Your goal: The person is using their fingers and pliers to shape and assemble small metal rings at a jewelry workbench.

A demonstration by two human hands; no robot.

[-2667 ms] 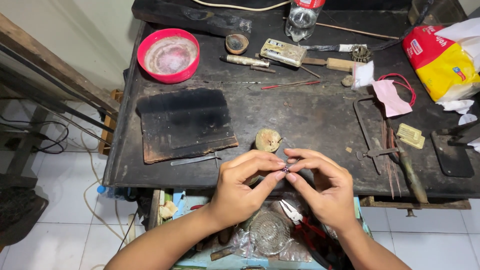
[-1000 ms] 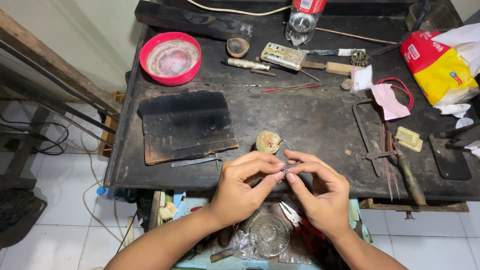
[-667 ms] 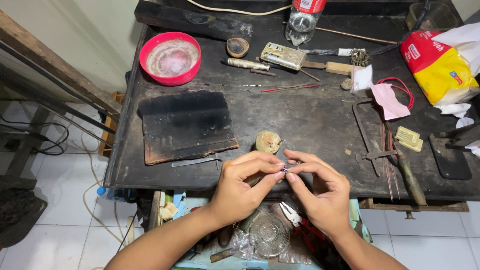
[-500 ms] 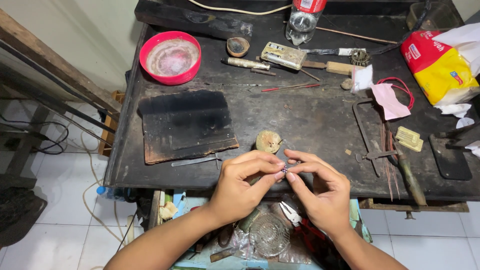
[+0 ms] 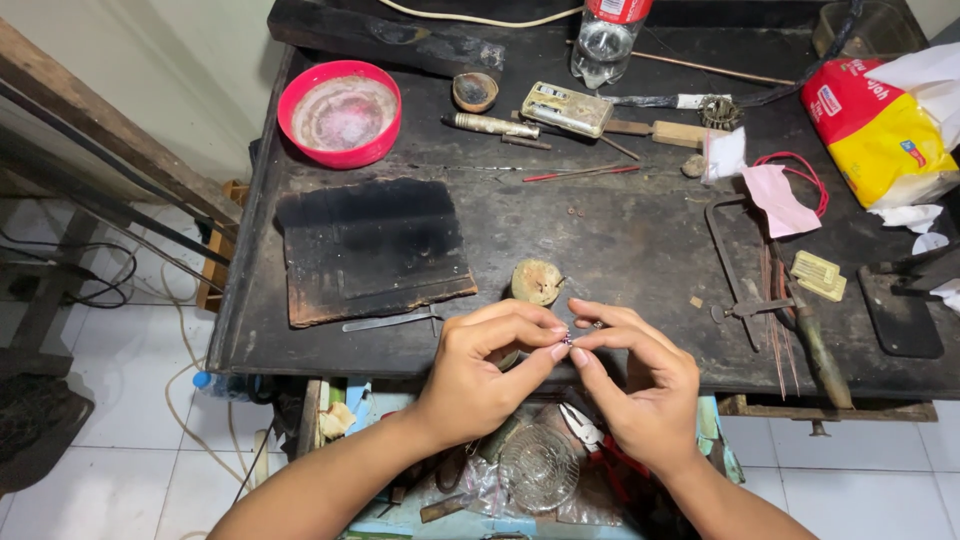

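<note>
Small metal piece [image 5: 567, 339]: pinched between the fingertips of both your hands, held over the near edge of the counter [image 5: 620, 240], just in front of the round wooden stub [image 5: 537, 281]. Too small to tell what it is exactly; looks like a tiny shiny link or ring.

Left hand [image 5: 478, 372]: thumb and forefinger pressed together on the piece from the left. Right hand [image 5: 640, 385]: same pinch from the right, other fingers curled under.

To do this well, I'd say:
- Keep both wrists low and braced near the near edge, so the tips don't shake.
- Grip with the fingertip pads only; too much squeeze likely deforms it.
- Hold it over the counter, not past the edge. The open drawer below holds the red-handled pliers [image 5: 600, 440] and a wire mesh strainer [image 5: 538, 467]; a dropped piece would get lost in that clutter.
- The flat metal file [image 5: 395, 320] by the dark slab [image 5: 370, 250] lies near your left hand.
</note>
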